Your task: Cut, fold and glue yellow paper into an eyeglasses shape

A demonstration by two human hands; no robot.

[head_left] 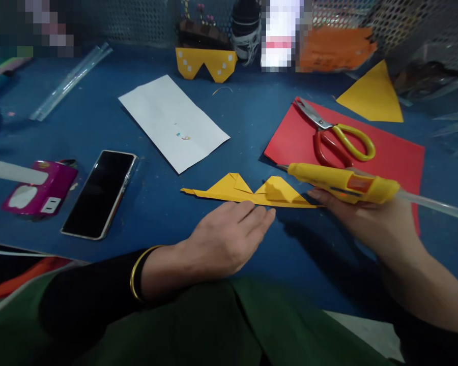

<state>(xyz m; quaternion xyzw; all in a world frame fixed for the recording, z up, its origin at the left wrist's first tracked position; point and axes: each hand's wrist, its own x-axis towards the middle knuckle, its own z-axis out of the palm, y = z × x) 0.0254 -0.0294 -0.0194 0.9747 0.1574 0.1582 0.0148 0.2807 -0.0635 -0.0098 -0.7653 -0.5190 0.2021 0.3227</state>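
My left hand [232, 236] lies with its fingers stretched out along the near edge of a folded yellow paper piece [286, 192]. That piece has two raised peaks and a long thin strip at its base. A yellow hot glue gun [322, 178] is in my right hand [381, 229], its metal nozzle pointing left above the right part of the folded paper. From its back end runs a clear glue stick [435, 205]. My right thumb tip is close to the right end of the yellow strip.
Yellow-and-red-handled scissors [322, 123] lie on red paper [286, 127], partly behind the glue gun. White paper [171, 122], a phone [101, 195] and a purple power socket block [57, 185] are on the left. Behind are a yellow cutout [206, 61] with pale squares and a yellow triangle [377, 99].
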